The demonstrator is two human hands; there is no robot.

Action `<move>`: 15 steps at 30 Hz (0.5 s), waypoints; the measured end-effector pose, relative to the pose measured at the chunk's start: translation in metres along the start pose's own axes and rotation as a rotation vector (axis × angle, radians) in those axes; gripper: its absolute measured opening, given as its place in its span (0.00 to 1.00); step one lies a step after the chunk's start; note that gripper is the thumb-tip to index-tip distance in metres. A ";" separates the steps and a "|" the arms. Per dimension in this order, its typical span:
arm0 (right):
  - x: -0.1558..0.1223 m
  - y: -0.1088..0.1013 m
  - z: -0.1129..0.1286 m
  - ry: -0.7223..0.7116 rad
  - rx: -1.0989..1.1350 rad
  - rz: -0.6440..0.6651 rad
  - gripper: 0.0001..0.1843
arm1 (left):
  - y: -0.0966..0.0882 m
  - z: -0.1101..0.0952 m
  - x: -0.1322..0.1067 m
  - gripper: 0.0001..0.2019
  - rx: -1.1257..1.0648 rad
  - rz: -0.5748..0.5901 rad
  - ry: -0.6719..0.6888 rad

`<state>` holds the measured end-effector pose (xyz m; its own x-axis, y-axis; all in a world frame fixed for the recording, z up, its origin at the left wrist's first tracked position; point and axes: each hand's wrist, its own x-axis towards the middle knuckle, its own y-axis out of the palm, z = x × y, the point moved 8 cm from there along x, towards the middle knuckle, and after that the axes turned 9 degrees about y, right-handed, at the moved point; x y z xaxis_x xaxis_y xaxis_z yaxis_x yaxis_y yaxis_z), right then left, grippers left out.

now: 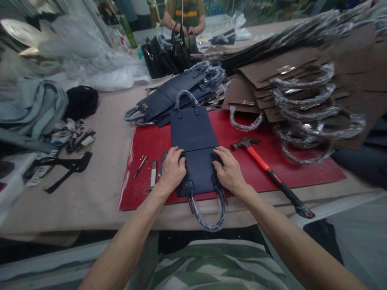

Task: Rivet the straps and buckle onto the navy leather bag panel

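Observation:
A flat navy handbag body (195, 131) lies lengthwise on a red cutting mat, with a crease across its middle and a plastic-wrapped handle at each end. The near handle (211, 225) hangs over the table's front edge. My left hand (173, 169) grips the body's left edge just below the crease, fingers curled. On the opposite edge, at the same height, my right hand (229, 171) holds it with bent fingers. To the right of my right hand, a claw hammer (263, 161) with a red and black handle rests on the mat.
Small metal tools (153, 173) lie left of the bag on the red mat (130, 185). More navy bag bodies (169, 94) are piled behind. Brown bag panels (290, 68) with wrapped handles are stacked at right. Black straps (69, 165) lie left. A person (184, 16) works across the table.

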<state>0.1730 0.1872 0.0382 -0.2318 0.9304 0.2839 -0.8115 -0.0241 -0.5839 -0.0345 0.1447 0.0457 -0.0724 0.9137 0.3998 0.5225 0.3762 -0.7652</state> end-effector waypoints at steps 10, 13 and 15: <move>-0.034 -0.007 0.015 -0.113 -0.086 0.132 0.24 | 0.010 0.003 -0.006 0.16 0.050 -0.006 0.091; -0.043 -0.003 0.020 -0.191 -0.185 0.170 0.29 | -0.006 0.002 -0.002 0.15 -0.009 -0.033 0.065; -0.043 -0.002 0.020 -0.209 -0.219 0.163 0.30 | -0.031 0.005 -0.002 0.14 -0.029 -0.092 0.053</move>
<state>0.1737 0.1396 0.0422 -0.4722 0.8254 0.3094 -0.6255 -0.0664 -0.7774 -0.0545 0.1323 0.0663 -0.0765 0.8660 0.4942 0.5402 0.4526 -0.7095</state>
